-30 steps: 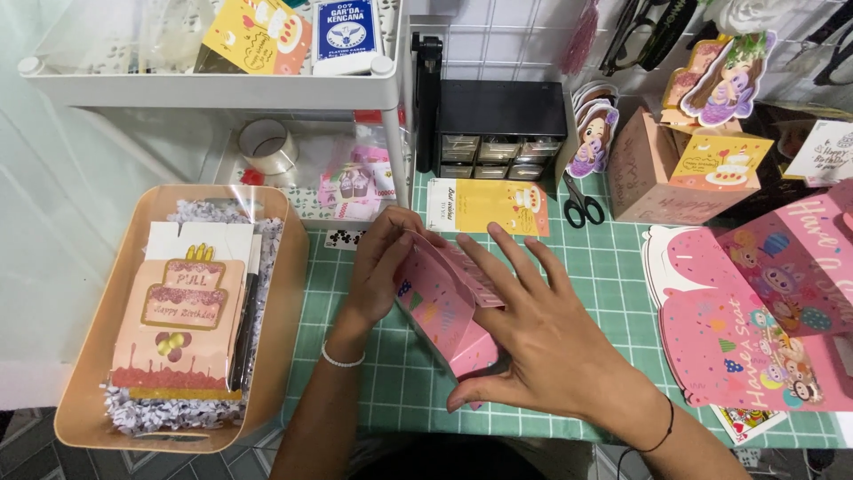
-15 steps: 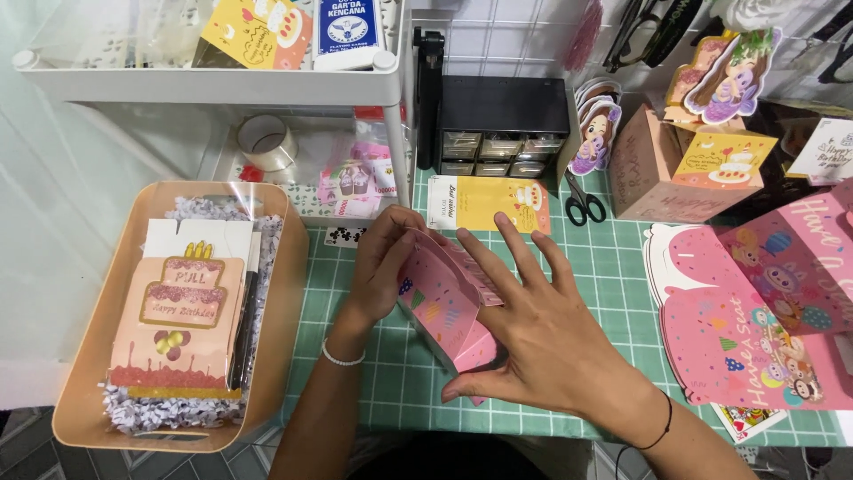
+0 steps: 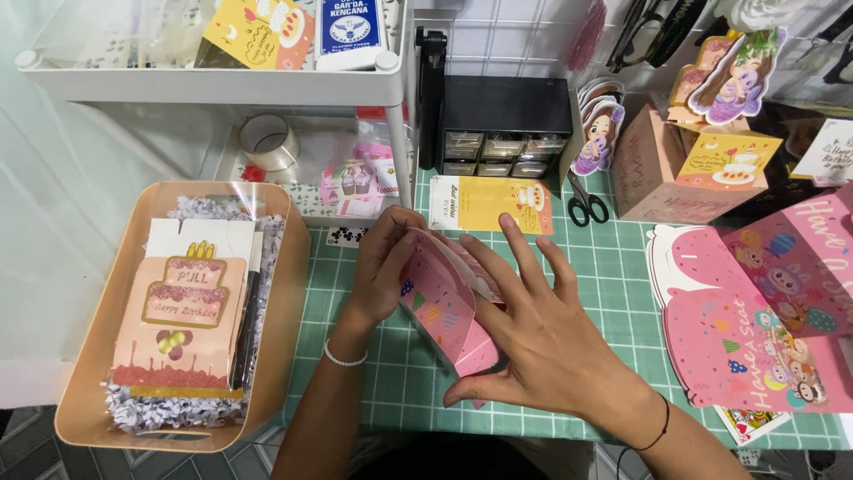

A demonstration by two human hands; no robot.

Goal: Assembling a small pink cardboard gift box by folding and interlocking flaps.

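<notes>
I press my right hand (image 3: 542,342) flat and open on the pink box (image 3: 444,311) on the counter (image 3: 622,267); my left hand (image 3: 386,262) pinches its flap. Folding step, I judge; next needs a firm crease.

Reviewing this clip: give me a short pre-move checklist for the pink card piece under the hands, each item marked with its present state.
1. Left hand grips the pink card piece at its upper left edge: ok.
2. Right hand lies flat on the piece, fingers spread: ok.
3. Piece rests on the green cutting mat: ok.
4. Scissors lie apart from both hands: ok.
5. Tray with the cake card sits left of the left hand, not touching: ok.
6. Folds under the right palm aligned: cannot tell, hidden.
</notes>
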